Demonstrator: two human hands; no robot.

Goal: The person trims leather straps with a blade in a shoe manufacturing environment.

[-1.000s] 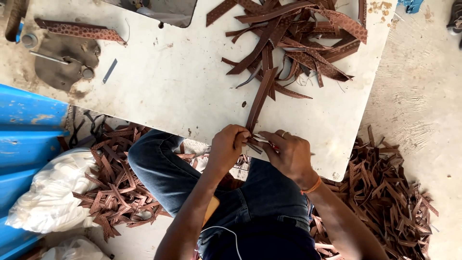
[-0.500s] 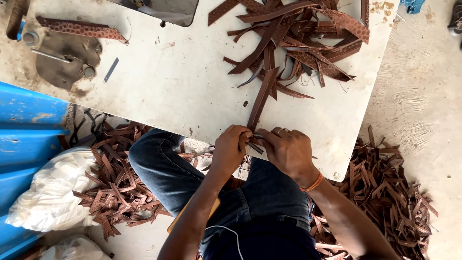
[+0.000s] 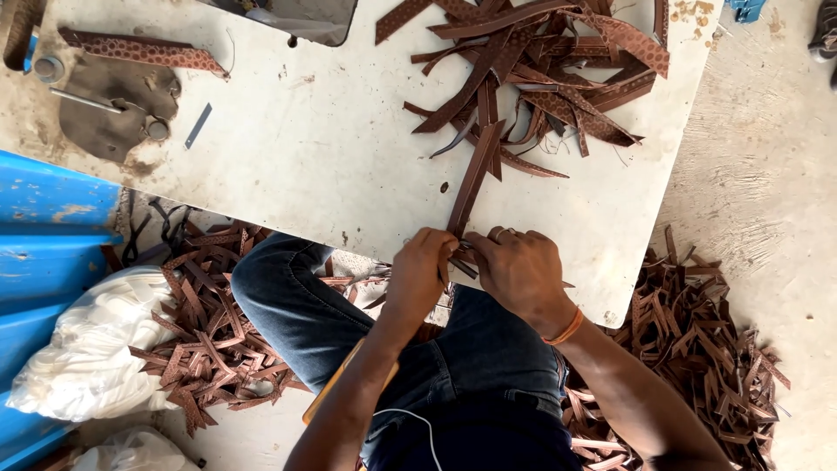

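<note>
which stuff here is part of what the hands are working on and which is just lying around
In hand:
- left hand and right hand, both gripping the near end of a long brown strip
- pile of brown strips on the white table

Lying about:
- patterned strip at the table's far left
- small metal blade
- scrap heaps on the floor
- white bag

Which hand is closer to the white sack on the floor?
Left. The left hand lies on the white sack's side of the strip; the right hand is farther off.
</note>
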